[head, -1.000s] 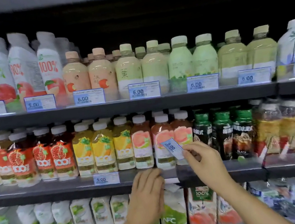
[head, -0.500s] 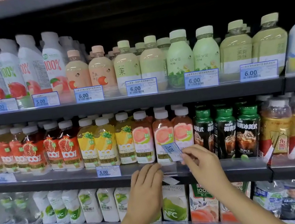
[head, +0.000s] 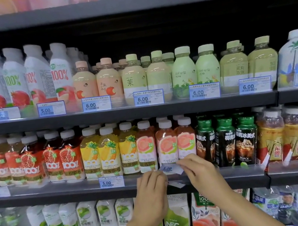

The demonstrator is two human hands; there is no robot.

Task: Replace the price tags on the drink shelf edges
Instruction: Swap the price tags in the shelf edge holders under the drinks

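Note:
My right hand pinches a small blue-and-white 5.00 price tag at the front edge of the middle shelf, just below the pink guava juice bottles. My left hand lies against the same shelf edge right beside the tag, fingers up on the clear tag strip. Whether its fingertips hold the tag is hidden. Another small white tag shows between my hands, lower on the edge. One 5.00 tag sits in the strip under the pineapple juice bottles.
The upper shelf edge carries several 5.00 and 6.00 tags below pale tea bottles. Black coffee bottles stand right of the guava juice. White NFC cartons fill the shelf below my hands.
My right hand has brought the tag down and left, from in front of the guava bottles to the shelf edge. My left hand rose slightly to meet it. The view has moved closer.

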